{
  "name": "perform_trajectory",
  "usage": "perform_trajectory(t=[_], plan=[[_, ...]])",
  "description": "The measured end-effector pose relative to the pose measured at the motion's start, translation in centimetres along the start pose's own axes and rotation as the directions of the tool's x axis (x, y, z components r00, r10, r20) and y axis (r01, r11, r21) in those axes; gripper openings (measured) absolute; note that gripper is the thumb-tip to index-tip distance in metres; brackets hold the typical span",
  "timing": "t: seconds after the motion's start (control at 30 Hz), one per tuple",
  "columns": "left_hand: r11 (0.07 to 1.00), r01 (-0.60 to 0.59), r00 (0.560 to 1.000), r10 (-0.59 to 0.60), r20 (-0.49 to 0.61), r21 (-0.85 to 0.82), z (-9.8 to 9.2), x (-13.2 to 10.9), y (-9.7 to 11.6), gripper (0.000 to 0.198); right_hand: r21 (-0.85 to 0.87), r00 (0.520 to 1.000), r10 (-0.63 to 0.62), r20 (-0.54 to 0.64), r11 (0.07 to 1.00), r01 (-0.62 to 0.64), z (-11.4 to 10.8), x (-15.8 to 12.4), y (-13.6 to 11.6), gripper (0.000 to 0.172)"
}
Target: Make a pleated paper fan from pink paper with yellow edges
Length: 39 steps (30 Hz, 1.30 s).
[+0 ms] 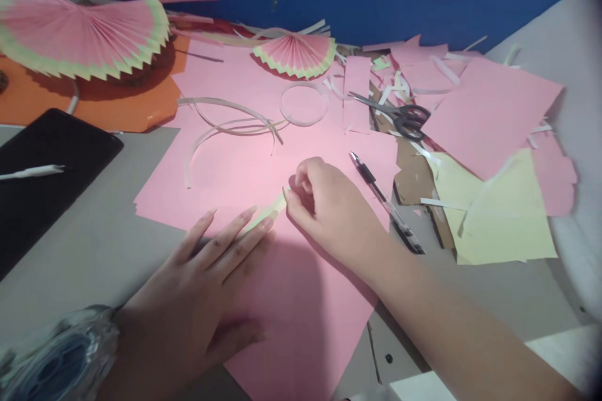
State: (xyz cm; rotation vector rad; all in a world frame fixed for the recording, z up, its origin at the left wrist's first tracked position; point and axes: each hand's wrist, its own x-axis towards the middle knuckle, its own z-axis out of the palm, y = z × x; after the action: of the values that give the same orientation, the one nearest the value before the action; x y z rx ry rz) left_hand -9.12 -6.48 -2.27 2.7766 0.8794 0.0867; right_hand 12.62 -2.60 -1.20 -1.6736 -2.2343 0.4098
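At the far left a flat black slab [42, 169] lies on the grey table [94, 244], with a thin white rolled paper stick [31, 171] resting across it. Above it a large pleated pink paper fan with a yellow-green zigzag edge [79, 34] sits on an orange sheet [141, 100].

The left hand [197, 288], a watch [66, 351] on its wrist, lies palm down with fingers spread on the big pink paper sheet [263, 163]. Its fingertips press on one end of a pale yellow-green paper strip [269, 210]. This strip lies on the pink sheet between the two hands. The right hand [329, 207] is curled, thumb and forefinger pinching the strip's other end.

Further back on the pink sheet lie long curled white paper strips [230, 122] and a white paper ring [305, 103]. Behind those is a smaller pleated pink fan [296, 53].

Just right of the right hand a black-capped clear pen [385, 200] lies diagonally, and grey-handled scissors [399, 116] rest beyond it among the offcuts. At the right, a torn brown cardboard piece [411, 175] lies under a pale yellow paper sheet [503, 213], which a loose pink sheet [489, 113] overlaps.
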Motion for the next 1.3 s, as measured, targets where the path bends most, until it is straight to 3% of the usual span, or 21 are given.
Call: perform_trajectory(t=[0.1,0.33,0.63,0.8,0.97,1.3], plan=[[1.000,-0.018,1.000,0.018,0.003,0.013,0.0,0.0,0.0,0.073,0.087,0.997,0.063,-0.038,0.994,-0.060,0.0,-0.1,0.1,0.009],[0.999,-0.034,0.999,0.035,-0.025,0.041,0.1,0.1,-0.1,0.076,0.107,0.999,0.022,-0.024,0.994,-0.019,-0.2,-0.2,-0.2,0.024],[0.999,0.013,0.999,-0.012,-0.037,0.040,0.1,-0.3,0.4,0.079,0.092,0.997,0.073,0.017,0.993,-0.074,0.0,0.5,0.1,0.006],[0.989,0.133,0.988,-0.128,-0.087,0.059,0.2,-0.8,1.0,0.081,0.063,0.998,0.054,-0.011,0.997,-0.053,0.1,0.4,-0.1,0.013],[0.994,0.059,0.995,-0.051,-0.083,0.096,0.4,-0.6,0.3,0.076,0.047,0.998,0.028,-0.047,0.999,-0.026,0.3,0.1,-0.7,0.036],[0.993,-0.039,0.995,0.049,-0.085,0.114,-0.4,-0.6,0.0,0.064,0.157,0.998,0.061,0.023,0.986,-0.064,-0.4,0.5,-0.2,0.008]])
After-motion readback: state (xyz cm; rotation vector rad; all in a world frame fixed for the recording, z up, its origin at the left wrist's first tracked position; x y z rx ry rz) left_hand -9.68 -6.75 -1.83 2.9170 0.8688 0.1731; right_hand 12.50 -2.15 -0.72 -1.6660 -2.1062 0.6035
